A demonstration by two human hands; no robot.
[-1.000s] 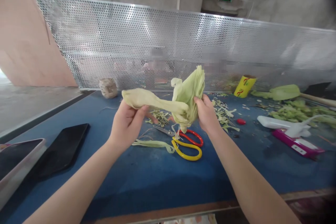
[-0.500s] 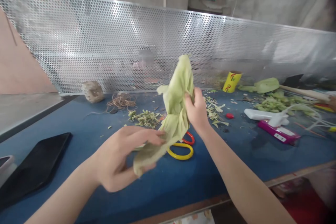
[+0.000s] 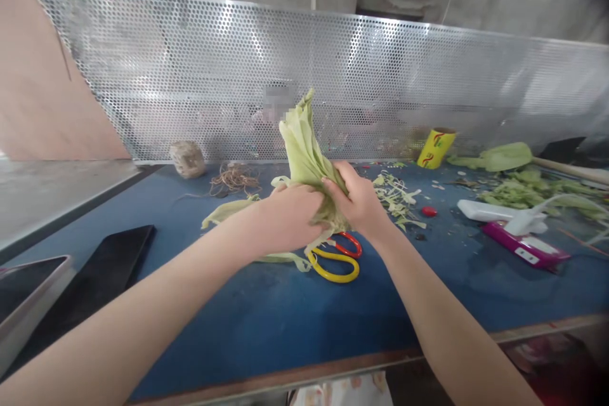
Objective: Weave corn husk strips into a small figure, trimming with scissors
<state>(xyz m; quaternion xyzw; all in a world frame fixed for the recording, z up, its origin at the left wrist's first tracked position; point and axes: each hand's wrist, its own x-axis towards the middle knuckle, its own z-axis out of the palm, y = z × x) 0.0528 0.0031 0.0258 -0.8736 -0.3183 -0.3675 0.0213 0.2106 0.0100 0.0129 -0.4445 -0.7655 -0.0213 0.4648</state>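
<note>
Both hands hold a pale green corn husk bundle [image 3: 303, 146] upright above the blue table [image 3: 266, 323]. My left hand [image 3: 288, 216] is closed around its lower left side. My right hand [image 3: 358, 200] grips its lower right side, fingers wrapped over the leaves. A loose husk strip [image 3: 227, 210] hangs out to the left below my left hand. Scissors with a yellow and a red handle [image 3: 337, 257] lie on the table just under the hands.
A perforated metal screen [image 3: 190, 70] runs along the table's far edge; a person sits behind it. A twine ball [image 3: 188, 158], husk scraps [image 3: 397, 193], a yellow cup [image 3: 436, 148], a white and pink tool [image 3: 516, 228] and a black tablet [image 3: 102, 273] lie around.
My left hand came up from low at the left and closed on the husk bundle beside my right hand. The bundle now stands more upright.
</note>
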